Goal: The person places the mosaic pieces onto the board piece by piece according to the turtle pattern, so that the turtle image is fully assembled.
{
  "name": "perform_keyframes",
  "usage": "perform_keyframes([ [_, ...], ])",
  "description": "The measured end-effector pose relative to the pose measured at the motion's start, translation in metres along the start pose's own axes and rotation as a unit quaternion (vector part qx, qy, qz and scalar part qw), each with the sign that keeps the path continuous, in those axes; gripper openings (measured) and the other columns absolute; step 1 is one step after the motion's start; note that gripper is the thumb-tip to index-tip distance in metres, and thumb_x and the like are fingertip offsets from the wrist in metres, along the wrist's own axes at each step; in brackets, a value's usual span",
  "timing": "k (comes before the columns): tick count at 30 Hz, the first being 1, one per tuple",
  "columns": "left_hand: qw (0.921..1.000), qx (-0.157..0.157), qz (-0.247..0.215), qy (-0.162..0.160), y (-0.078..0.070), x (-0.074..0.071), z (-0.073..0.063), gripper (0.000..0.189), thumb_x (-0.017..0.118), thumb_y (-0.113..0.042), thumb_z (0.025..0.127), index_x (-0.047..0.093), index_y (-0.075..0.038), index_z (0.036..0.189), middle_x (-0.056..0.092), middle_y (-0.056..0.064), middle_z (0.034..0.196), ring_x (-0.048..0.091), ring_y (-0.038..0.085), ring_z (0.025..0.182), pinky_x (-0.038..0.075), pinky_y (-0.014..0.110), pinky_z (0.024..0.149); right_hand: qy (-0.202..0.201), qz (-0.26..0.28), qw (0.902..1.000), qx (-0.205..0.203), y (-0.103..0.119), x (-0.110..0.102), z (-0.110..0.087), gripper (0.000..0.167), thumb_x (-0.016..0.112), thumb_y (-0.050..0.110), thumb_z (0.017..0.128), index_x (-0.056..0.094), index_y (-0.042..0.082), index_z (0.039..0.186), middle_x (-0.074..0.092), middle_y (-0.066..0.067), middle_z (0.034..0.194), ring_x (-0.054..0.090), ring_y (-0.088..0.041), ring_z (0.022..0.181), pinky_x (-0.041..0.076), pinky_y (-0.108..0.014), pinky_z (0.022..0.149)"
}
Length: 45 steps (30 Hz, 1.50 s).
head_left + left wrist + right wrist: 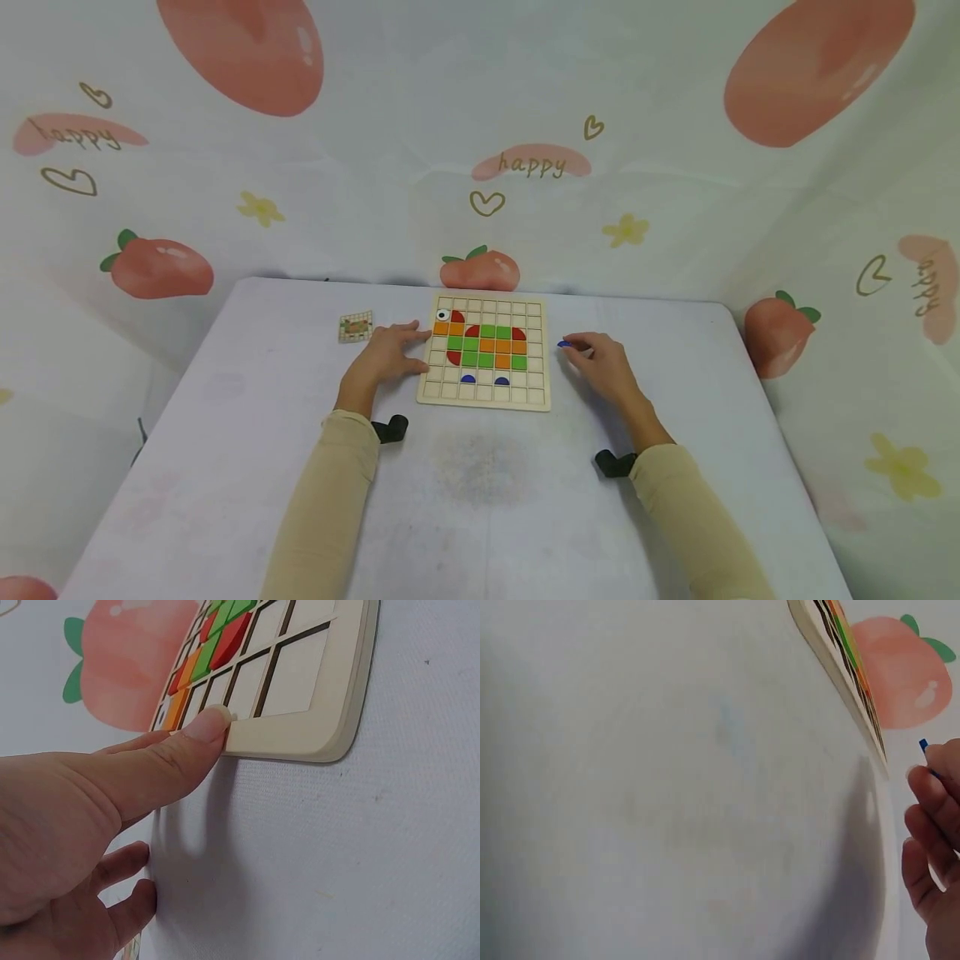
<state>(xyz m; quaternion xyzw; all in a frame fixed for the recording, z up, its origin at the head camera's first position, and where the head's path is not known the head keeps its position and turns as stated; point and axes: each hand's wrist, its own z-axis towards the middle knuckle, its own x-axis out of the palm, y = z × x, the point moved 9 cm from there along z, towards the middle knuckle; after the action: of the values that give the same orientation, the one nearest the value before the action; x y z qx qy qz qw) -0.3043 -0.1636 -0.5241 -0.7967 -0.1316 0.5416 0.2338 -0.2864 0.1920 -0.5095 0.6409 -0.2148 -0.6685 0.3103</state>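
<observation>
A square wooden grid board (483,401) lies on the table, with red, green and orange tiles forming a shape. An eye tile (443,315) sits at its upper left, and two blue half-circle tiles (502,382) lie in a lower row. My left hand (381,357) is at the board's left side, fingers spread; in the left wrist view its thumb (206,724) rests on the board's rim. Just right of the board, my right hand (603,367) pinches a small blue half-circle tile (564,343) between thumb and finger, which shows edge-on in the right wrist view.
A small picture card (356,327) with a gridded pattern lies left of the board, beyond the left hand. Behind the white table (480,533) hangs a curtain (390,192) printed with fruit. Black wrist mounts (615,463) are on both wrists.
</observation>
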Motion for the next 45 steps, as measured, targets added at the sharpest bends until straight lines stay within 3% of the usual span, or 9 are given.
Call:
perform_keyframes([
  [9,1.0,-0.003,-0.001,0.002,-0.002,0.001,0.001,0.071,0.082,-0.029,0.087,0.051,-0.021,0.151,0.034,0.005,0.168,0.032,0.042,0.148,0.032,0.058,0.122,0.006,0.011,0.9995,0.029,0.013,0.026,0.015,0.029,0.07,0.025,0.095,0.074,0.006,0.116,0.068,-0.008,0.093,0.057,-0.024,0.092,0.047,-0.032,0.08],
  [17,1.0,0.0,0.003,0.003,-0.001,-0.001,-0.002,0.071,0.081,-0.029,0.088,0.051,-0.021,0.151,0.033,0.006,0.168,0.031,0.044,0.149,0.032,0.058,0.122,0.021,0.007,0.999,0.04,0.014,0.042,0.018,0.031,0.073,0.032,0.094,0.075,0.007,0.114,0.063,-0.005,0.084,0.053,-0.022,0.086,0.042,-0.03,0.075],
  [23,1.0,0.001,0.0,0.004,-0.001,-0.004,-0.004,0.071,0.08,-0.029,0.088,0.051,-0.02,0.152,0.032,0.006,0.168,0.028,0.046,0.151,0.028,0.06,0.124,0.012,0.01,0.9995,0.026,0.016,0.045,0.021,0.03,0.072,0.032,0.095,0.076,0.008,0.112,0.062,-0.005,0.081,0.053,-0.021,0.081,0.042,-0.031,0.071],
  [35,1.0,0.0,-0.004,0.007,0.0,-0.002,-0.005,0.071,0.081,-0.028,0.088,0.051,-0.021,0.152,0.032,0.006,0.168,0.026,0.046,0.152,0.028,0.061,0.124,0.03,0.021,0.998,0.051,0.012,0.047,0.019,0.023,0.073,0.03,0.093,0.076,0.011,0.106,0.06,-0.004,0.082,0.053,-0.02,0.08,0.042,-0.03,0.07],
  [45,0.9999,0.006,0.004,0.008,-0.003,-0.003,-0.003,0.071,0.08,-0.029,0.088,0.05,-0.02,0.152,0.032,0.008,0.168,0.028,0.046,0.151,0.028,0.06,0.124,0.038,0.022,0.998,0.046,0.014,0.045,0.02,0.022,0.072,0.028,0.094,0.074,0.01,0.107,0.059,-0.002,0.08,0.052,-0.018,0.076,0.041,-0.026,0.065],
])
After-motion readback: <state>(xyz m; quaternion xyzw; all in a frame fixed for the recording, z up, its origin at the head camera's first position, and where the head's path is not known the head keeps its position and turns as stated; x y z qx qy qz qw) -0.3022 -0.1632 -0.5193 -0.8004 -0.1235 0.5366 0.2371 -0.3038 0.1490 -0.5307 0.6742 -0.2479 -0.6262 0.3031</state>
